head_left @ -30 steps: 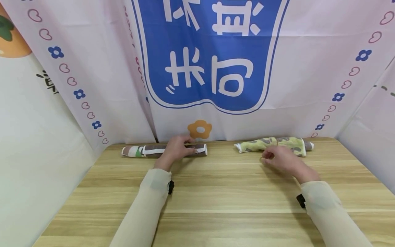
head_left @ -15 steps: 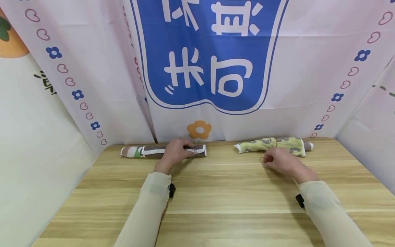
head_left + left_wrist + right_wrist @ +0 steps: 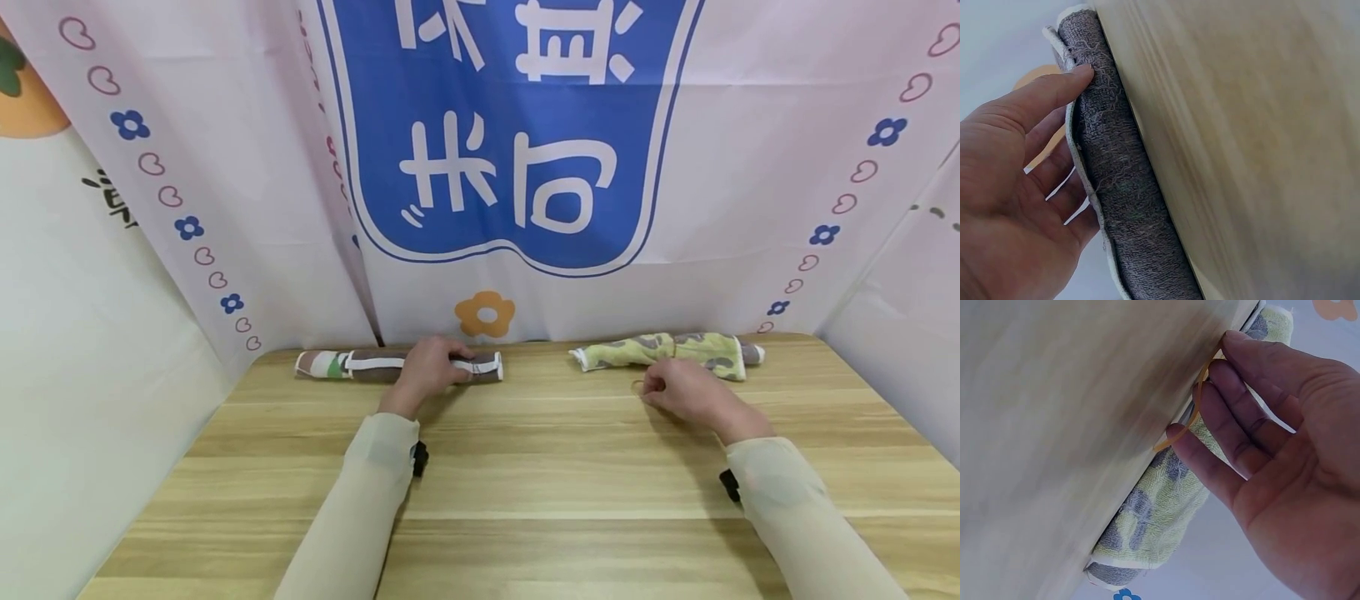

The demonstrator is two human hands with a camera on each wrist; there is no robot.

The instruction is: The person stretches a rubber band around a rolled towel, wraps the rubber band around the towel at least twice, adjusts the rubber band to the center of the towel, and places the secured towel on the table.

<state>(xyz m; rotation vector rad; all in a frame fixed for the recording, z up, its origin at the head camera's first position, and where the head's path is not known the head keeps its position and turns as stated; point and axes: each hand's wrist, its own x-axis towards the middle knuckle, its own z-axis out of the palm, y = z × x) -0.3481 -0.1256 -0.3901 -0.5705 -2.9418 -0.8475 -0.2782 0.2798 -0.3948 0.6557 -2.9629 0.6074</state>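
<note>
A dark grey-brown rolled towel (image 3: 371, 375) with white edging lies along the table's back edge, its left end striped brown, white and green. My left hand (image 3: 426, 372) holds it near its right part, thumb on the near side and fingers behind the roll (image 3: 1132, 187). To the right lies a yellow-green rolled towel (image 3: 622, 353) with grey patches and a thin brown line around its middle. Just in front of that roll, my right hand (image 3: 681, 390) pinches a thin yellow rubber band (image 3: 1195, 412), which hangs across the fingertips near the tabletop.
The wooden table (image 3: 525, 483) stretches toward me from both rolls. Behind it hangs a white cloth (image 3: 720, 208) with a blue panel, writing and flowers. More white cloth (image 3: 97, 375) closes off the left side.
My left thumb and fingers have drawn slightly closer on the dark roll. My right hand has dipped a little, and the rubber band's loop now shows at its left.
</note>
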